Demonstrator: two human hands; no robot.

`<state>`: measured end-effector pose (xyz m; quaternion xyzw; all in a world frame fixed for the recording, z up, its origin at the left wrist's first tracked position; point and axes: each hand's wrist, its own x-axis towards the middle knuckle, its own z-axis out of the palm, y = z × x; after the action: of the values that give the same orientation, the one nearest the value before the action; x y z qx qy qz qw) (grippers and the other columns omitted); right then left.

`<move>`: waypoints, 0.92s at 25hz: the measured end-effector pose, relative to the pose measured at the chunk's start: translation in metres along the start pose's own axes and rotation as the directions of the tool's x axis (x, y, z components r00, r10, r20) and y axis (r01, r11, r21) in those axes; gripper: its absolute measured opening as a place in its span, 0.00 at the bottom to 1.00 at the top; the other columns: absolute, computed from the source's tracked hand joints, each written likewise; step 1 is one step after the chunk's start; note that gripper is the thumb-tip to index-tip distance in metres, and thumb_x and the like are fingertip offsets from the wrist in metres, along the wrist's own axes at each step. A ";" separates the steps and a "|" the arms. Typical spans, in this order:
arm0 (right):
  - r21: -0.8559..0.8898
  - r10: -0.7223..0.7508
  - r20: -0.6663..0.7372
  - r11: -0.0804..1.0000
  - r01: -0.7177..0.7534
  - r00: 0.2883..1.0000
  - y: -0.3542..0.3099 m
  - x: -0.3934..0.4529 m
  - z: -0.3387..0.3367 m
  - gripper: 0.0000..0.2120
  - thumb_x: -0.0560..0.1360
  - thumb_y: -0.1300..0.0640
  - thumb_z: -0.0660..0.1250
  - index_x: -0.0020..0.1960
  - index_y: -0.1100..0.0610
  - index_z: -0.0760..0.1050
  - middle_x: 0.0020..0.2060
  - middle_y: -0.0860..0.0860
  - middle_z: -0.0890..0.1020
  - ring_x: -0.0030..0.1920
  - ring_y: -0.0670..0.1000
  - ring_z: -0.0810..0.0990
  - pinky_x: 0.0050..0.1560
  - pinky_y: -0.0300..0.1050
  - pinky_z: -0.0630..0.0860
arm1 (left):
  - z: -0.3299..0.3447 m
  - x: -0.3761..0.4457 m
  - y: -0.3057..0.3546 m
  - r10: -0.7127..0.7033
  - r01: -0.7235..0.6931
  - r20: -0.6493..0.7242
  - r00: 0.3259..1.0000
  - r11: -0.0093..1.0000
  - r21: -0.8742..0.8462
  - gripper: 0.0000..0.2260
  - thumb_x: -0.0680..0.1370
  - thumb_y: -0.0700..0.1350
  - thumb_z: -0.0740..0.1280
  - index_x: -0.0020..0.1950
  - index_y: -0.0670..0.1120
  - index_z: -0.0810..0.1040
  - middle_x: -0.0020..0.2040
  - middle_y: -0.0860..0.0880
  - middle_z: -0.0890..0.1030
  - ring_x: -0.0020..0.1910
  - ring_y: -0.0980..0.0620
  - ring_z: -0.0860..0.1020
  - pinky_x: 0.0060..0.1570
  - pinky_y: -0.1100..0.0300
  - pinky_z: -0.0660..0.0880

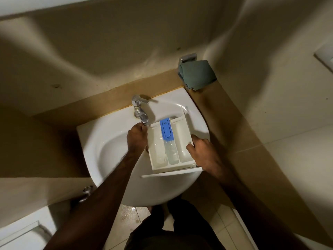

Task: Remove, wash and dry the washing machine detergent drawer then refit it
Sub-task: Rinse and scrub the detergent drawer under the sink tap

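1. I see a white sink [111, 152] set into a tan counter [212, 112] in the corner of a dim room, filling the middle of my head view.
2. The detergent drawer [182, 139] lies over the right half of the sink, open side up, its white front panel [171, 173] towards me and its far end reaching the sink's back rim.
3. Three compartments run lengthwise in the drawer; the left and middle ones look wet or hold water, though I can't tell how much.
4. My right hand [201, 152] grips the drawer's right wall near the front, thumb over the edge and inside, fingers curled down the outer side.
5. My left hand [137, 136] is beside the drawer's left wall, knuckles up and fingers curled at the spout of the tap [139, 110]. Whether they pinch the spout or only touch it, I cannot tell.
6. A folded green cloth [197, 74] rests on the counter's back corner, well apart from the drawer.
7. A blue insert [166, 129] sits in the far half of the middle compartment.
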<state>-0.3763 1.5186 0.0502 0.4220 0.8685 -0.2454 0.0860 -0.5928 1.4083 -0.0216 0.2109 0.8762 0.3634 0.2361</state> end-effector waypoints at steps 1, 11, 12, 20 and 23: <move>-0.006 -0.002 -0.005 1.000 0.002 1.000 0.001 -0.001 0.000 0.09 0.83 0.52 0.59 0.50 0.58 0.71 0.38 0.56 0.78 0.38 0.59 0.79 0.38 0.48 0.74 | 0.001 -0.005 0.001 0.003 -0.003 0.016 1.000 1.000 -0.007 0.14 0.87 0.46 0.60 0.56 0.37 0.80 0.52 0.36 0.85 0.50 0.35 0.81 0.48 0.49 0.76; 0.001 -0.062 -0.035 0.998 0.062 0.997 0.005 -0.006 0.007 0.10 0.83 0.53 0.58 0.56 0.59 0.72 0.38 0.55 0.80 0.36 0.57 0.80 0.37 0.48 0.75 | 0.007 -0.027 -0.004 -0.151 0.208 0.196 0.969 0.927 -0.313 0.19 0.81 0.40 0.72 0.70 0.42 0.73 0.64 0.44 0.81 0.59 0.44 0.81 0.58 0.47 0.81; 0.008 -0.069 -0.040 0.998 0.070 0.997 0.003 -0.009 0.010 0.10 0.84 0.53 0.58 0.57 0.59 0.72 0.39 0.55 0.80 0.36 0.56 0.79 0.38 0.47 0.73 | 0.011 -0.027 -0.004 -0.161 0.192 0.129 0.979 0.937 -0.293 0.18 0.80 0.43 0.73 0.68 0.41 0.76 0.62 0.44 0.82 0.57 0.45 0.81 0.54 0.51 0.80; 0.105 -0.057 -0.097 0.992 0.067 0.994 -0.014 -0.010 0.037 0.14 0.84 0.55 0.59 0.65 0.60 0.72 0.50 0.59 0.85 0.46 0.61 0.84 0.49 0.52 0.81 | -0.002 -0.003 -0.019 -0.079 0.078 0.036 0.996 0.997 0.025 0.22 0.85 0.56 0.63 0.60 0.36 0.79 0.56 0.37 0.84 0.55 0.36 0.83 0.55 0.42 0.81; 0.089 -0.062 -0.108 0.993 0.072 0.992 -0.012 -0.005 0.037 0.15 0.83 0.55 0.59 0.66 0.60 0.72 0.49 0.60 0.85 0.47 0.62 0.84 0.48 0.51 0.80 | -0.020 -0.018 -0.016 -0.015 0.029 0.227 0.974 0.998 -0.059 0.15 0.86 0.46 0.63 0.69 0.38 0.70 0.64 0.39 0.81 0.61 0.38 0.81 0.58 0.46 0.79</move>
<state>-0.3845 1.4898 0.0243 0.4084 0.8731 -0.2660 0.0123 -0.5929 1.3769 -0.0161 0.2338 0.8341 0.3615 0.3448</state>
